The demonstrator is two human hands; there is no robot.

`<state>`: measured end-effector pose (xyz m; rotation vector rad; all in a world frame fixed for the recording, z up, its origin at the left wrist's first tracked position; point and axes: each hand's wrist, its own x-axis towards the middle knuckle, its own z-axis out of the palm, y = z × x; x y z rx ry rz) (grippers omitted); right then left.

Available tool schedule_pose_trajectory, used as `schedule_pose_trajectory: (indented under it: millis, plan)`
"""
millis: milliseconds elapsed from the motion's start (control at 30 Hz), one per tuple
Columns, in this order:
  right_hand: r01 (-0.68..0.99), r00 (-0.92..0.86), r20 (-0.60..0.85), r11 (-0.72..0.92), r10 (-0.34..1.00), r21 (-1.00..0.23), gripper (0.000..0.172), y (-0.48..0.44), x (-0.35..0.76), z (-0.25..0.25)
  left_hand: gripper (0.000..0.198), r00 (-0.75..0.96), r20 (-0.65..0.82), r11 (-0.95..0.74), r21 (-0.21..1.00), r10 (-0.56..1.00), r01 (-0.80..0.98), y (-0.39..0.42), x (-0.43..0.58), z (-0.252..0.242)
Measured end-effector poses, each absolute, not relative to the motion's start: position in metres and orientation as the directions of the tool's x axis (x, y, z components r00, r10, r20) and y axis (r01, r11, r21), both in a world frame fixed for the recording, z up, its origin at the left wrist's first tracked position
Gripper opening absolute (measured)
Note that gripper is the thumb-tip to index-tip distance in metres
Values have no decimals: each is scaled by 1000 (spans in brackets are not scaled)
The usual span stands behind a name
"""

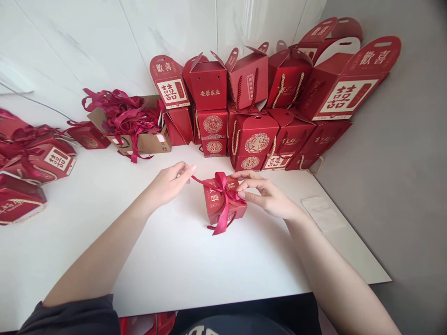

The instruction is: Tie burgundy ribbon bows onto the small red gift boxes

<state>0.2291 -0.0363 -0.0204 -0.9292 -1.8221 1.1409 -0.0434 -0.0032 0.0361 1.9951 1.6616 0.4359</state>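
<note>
- In the head view, a small red gift box [223, 209] sits near the middle of a white table [167, 265]. It is a bit nearer the person than the big stacks.
- A shiny red ribbon [206, 182] is tied in a bow [221, 184] on top of the box. One long ribbon end hangs down the front. A thin red cord [213, 227] pokes out at the bottom.
- The left hand [169, 184] is just beside the box. Its thumb and first finger [190, 170] pinch close together on the end of the ribbon and pull it out to the side.
- The right hand [263, 193] is on the other side of the box. Its fingers [244, 176] are curved in a narrow shape, up at the bow and the top edge of the box. They seem to be pinching a ribbon loop, but it is hard to tell from here.
- Behind the box, many red boxes and red bags with gold writing [258, 135] stand in stacks against a white wall [70, 46].
- To the left, a brown cardboard box [139, 144] is full of red ribbons [122, 116]. Further left lie more red boxes [40, 163].
- A white paper sheet [323, 213] lies on the table by the right arm.
</note>
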Motion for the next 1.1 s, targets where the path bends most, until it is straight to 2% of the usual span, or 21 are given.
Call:
schedule_pose_trajectory:
  millis: [133,267,333,467,933,1033,1100]
  plan:
    - [98,-470,163,235,867,-967,18,-36,231,-19,52,212,-154,-58,661,965,748,0,-41,29]
    - [74,-469,166,227,867,-971,28,-37,229,-19,54,328,-412,90,727,850,681,2,-40,29]
    - [80,-468,167,230,868,-970,28,-37,228,-19,48,405,-477,117,747,780,654,4,-40,29]
    - [65,-470,167,222,867,-973,25,-36,228,-21,35,504,-477,75,775,720,628,9,-43,29]
    - [74,-371,144,184,917,-980,28,-27,229,-32,25,579,-449,46,815,681,577,16,-47,19]
    - [54,-368,162,195,916,-979,28,-27,231,-31,24,593,-439,-16,795,675,606,16,-49,21]
    - [39,-340,117,139,933,-990,26,-26,235,-30,25,599,-455,-57,764,659,643,15,-52,24]
